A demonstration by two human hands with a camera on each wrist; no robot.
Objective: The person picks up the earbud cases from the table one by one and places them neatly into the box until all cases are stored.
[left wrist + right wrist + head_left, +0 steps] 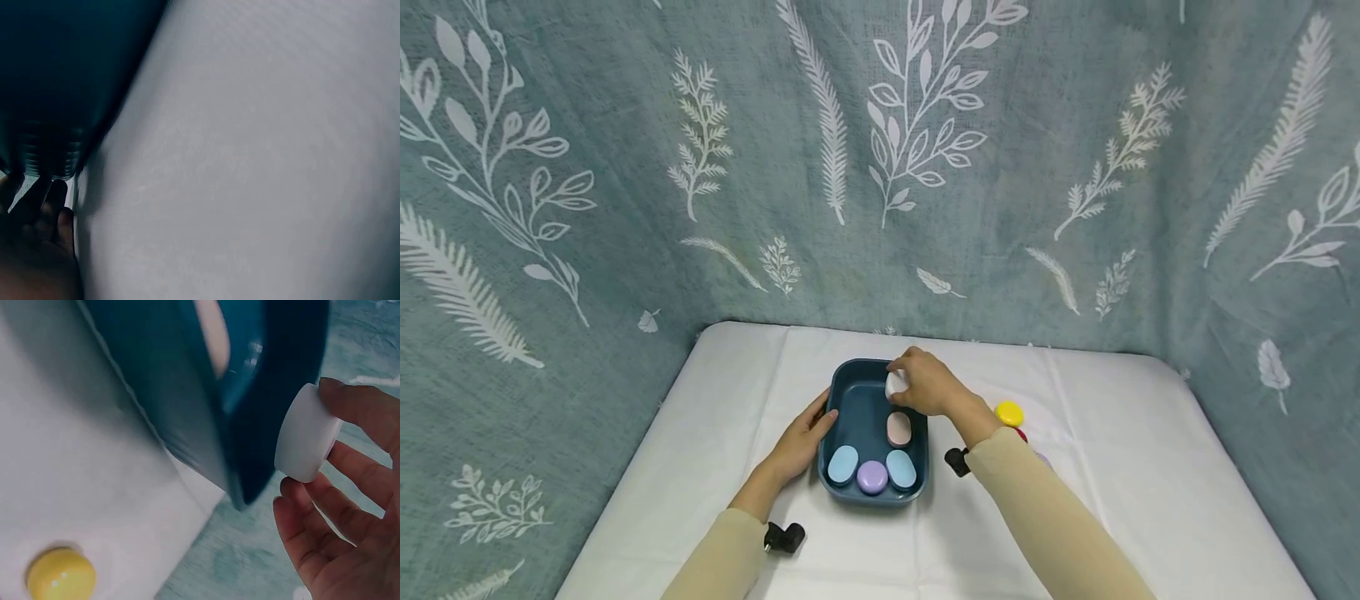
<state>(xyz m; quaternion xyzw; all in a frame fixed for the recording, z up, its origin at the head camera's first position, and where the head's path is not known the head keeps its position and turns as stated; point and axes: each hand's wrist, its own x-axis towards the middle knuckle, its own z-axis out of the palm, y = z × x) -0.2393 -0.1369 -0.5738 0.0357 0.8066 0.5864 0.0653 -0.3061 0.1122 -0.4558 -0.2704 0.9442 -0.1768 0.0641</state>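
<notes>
Head: right hand pinches a white rounded block at the far right corner of the dark blue tray; left hand clasps the tray's left wall, thumb over rim. Judgement: brace that wall, guide the block clear of the pink oval block.

Left wrist: fingers against the tray's outside, ribbed there.

Right wrist: fingertips clamped on the white rounded block's edges; smooth, thick-sided, tilted. Tray contact: cannot tell.
</notes>
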